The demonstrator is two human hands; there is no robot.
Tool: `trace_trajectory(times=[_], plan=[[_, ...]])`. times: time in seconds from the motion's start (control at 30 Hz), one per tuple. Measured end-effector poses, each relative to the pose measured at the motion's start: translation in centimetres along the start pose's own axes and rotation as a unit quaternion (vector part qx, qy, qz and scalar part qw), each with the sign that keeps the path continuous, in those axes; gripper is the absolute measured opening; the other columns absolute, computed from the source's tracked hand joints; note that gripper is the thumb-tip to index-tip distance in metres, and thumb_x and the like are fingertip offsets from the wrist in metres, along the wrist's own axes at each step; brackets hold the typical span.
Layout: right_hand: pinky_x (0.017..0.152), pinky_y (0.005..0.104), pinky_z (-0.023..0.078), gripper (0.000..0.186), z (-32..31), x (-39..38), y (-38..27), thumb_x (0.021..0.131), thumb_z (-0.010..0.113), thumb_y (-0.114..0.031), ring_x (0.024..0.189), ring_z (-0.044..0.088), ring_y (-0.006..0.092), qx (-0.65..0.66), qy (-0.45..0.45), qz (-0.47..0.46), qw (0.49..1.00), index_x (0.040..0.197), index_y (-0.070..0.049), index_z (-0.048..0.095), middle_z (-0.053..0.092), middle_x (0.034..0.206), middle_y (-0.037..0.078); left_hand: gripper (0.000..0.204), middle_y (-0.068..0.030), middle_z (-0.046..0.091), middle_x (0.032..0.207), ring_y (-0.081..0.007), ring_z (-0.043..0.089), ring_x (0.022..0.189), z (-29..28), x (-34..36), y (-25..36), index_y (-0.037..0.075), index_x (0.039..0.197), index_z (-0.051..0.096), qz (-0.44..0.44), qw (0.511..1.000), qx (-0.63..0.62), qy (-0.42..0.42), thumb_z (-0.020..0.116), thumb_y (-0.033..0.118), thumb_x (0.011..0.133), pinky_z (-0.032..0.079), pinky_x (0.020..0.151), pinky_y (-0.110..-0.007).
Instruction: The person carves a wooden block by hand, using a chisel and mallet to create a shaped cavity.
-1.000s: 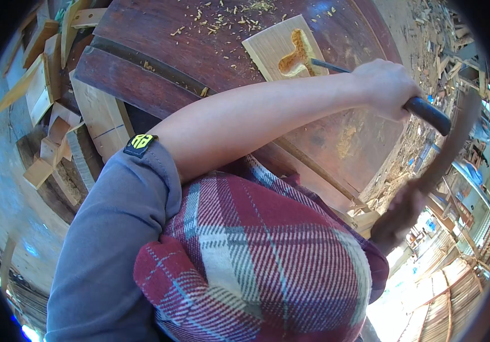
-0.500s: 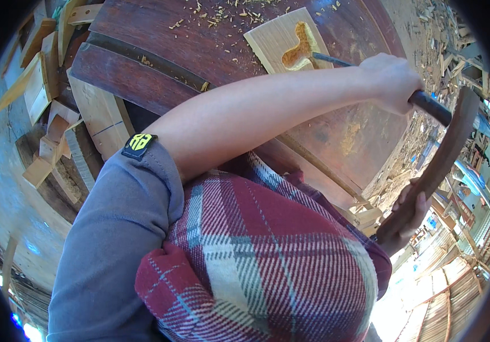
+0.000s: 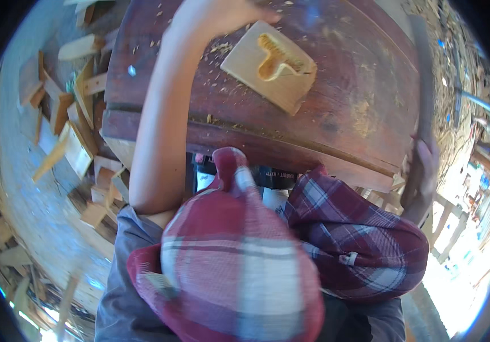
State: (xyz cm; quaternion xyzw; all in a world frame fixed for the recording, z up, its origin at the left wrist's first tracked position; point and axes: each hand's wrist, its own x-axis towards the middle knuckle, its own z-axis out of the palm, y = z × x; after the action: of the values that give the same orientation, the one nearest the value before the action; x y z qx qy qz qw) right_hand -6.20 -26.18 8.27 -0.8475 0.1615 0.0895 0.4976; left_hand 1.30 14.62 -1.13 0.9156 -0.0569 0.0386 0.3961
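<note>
A pale wooden block (image 3: pixel 282 91) lies on a dark reddish-brown worktable (image 3: pixel 342 128). A branching hollow is carved into its upper face, its bottom rough and yellowish. My left arm reaches up over the table to my left hand (image 3: pixel 225 14), which is just beyond the block's far corner. That hand is blurred and partly cut off by the upper edge, so its grip does not show. At the table's right side, my right hand (image 3: pixel 424 168) is wrapped round the lower part of a long dark wooden bar (image 3: pixel 421 80), held roughly upright. No chisel is visible now.
Wood shavings (image 3: pixel 222 51) are scattered about the block. Offcuts (image 3: pixel 80 148) lie heaped on the floor left of the table. More wood scraps (image 3: pixel 450 74) cover the ground at the right. Plaid cloth (image 3: pixel 239 245) fills the near middle, before the table edge.
My left hand has moved left and away from the block's hollow, and the chisel it held has gone from sight. The wooden bar has swung more upright in my right hand. The view has shifted.
</note>
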Motion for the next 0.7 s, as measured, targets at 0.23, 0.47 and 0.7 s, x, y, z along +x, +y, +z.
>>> trace_trajectory(times=[0.23, 0.47, 0.7], plan=[[0.063, 0.0259, 0.042, 0.053, 7.7, 2.2, 8.5, 0.079, 0.073, -0.04, 0.073, 0.052, 0.0104, -0.066, -0.11, -0.025, 0.991, 0.11, 0.0, 0.058, 0.057, 0.082, 0.001, 0.057, -0.0191, 0.064, 0.077, -0.0351, 0.062, 0.072, 5.8, -1.9, -2.3, 0.0, 0.102, 0.066, 0.014, 0.994, 0.11, 0.016, 0.077, 0.048, 0.073, 0.048, 0.07, -0.042], [0.063, 0.0271, 0.044, 0.051, 8.9, 2.9, 9.2, 0.082, 0.072, -0.04, 0.071, 0.053, 0.0106, 0.025, -0.107, -0.027, 0.994, 0.107, 0.002, 0.058, 0.058, 0.078, 0.005, 0.045, -0.0234, 0.06, 0.079, -0.0427, 0.058, 0.072, 2.5, -2.6, -1.4, -0.002, 0.097, 0.058, 0.039, 0.99, 0.109, -0.078, 0.076, 0.035, 0.08, 0.047, 0.067, -0.04], [0.036, 0.0258, 0.044, 0.042, 7.5, 3.4, 9.8, 0.091, 0.058, -0.046, 0.041, 0.051, 0.0129, 0.234, -0.129, 0.093, 0.959, 0.094, -0.004, 0.051, 0.05, 0.059, 0.003, 0.037, -0.0198, 0.062, 0.077, -0.0389, 0.061, 0.065, -1.6, -5.6, 2.5, 0.002, 0.096, 0.06, 0.028, 0.984, 0.17, 0.053, 0.077, 0.03, 0.08, 0.048, 0.059, -0.038]])
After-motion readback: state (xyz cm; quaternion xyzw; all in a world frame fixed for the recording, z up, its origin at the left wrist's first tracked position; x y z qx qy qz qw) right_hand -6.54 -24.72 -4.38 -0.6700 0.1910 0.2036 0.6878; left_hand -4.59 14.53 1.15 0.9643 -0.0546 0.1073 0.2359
